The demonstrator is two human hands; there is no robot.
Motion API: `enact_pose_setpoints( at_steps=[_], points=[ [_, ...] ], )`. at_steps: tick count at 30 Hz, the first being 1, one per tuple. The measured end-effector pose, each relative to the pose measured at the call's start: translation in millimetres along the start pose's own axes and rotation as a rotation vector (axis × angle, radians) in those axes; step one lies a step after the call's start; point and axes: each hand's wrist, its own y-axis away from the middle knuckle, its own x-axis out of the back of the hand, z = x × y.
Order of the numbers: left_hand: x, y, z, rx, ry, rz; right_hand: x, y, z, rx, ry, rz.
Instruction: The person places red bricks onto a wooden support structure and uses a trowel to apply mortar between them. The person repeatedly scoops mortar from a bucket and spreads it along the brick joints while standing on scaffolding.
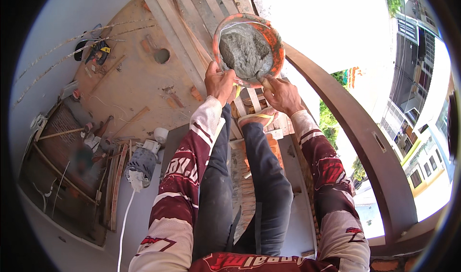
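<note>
An orange bucket [275,44] of wet grey mortar [242,49] is held out in front of me, above wooden planks. My left hand [218,85] is closed on the bucket's near-left rim. At the near-right side, my right hand [281,94] grips what looks like a tool handle [266,81] whose end is in the mortar; the tool's head is hidden. Beneath the bucket are my feet in flip-flops [259,116], standing on narrow boards [230,3].
A sunlit opening with a dark beam [336,118] and buildings outside lies to my right. Lower down at the left are scattered debris on a dusty floor [129,70], a person [89,147] among wooden frames, a grey cylindrical device [141,164] with a white cable, and wires along the wall.
</note>
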Motion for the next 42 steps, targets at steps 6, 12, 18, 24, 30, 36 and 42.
enact_pose_setpoints(
  at_steps=[6, 12, 18, 24, 30, 36, 42],
  points=[
    [-2, 14, 15, -0.094, -0.234, 0.036, 4, 28, 4, 0.103, 0.437, 0.131],
    [11, 5, 15, -0.038, -0.28, 0.007, 40, 28, 11, -0.183, 0.235, 0.091],
    [17, -11, 16, 0.034, -0.317, 0.027, -9, -15, -2, -0.147, 0.057, -0.283],
    [37, -13, -4, -0.09, -0.285, -0.102, -43, 4, -8, -0.157, -0.371, -0.276],
    [39, -7, -8, -0.086, -0.312, -0.131, -47, 28, -3, 0.072, 0.081, 0.121],
    [41, -8, -3, -0.151, -0.346, -0.075, -1, 47, 3, -0.01, 0.208, 0.193],
    [35, -13, 1, -0.067, -0.253, -0.12, -18, -10, -12, -0.071, 0.125, -0.188]
  ],
)
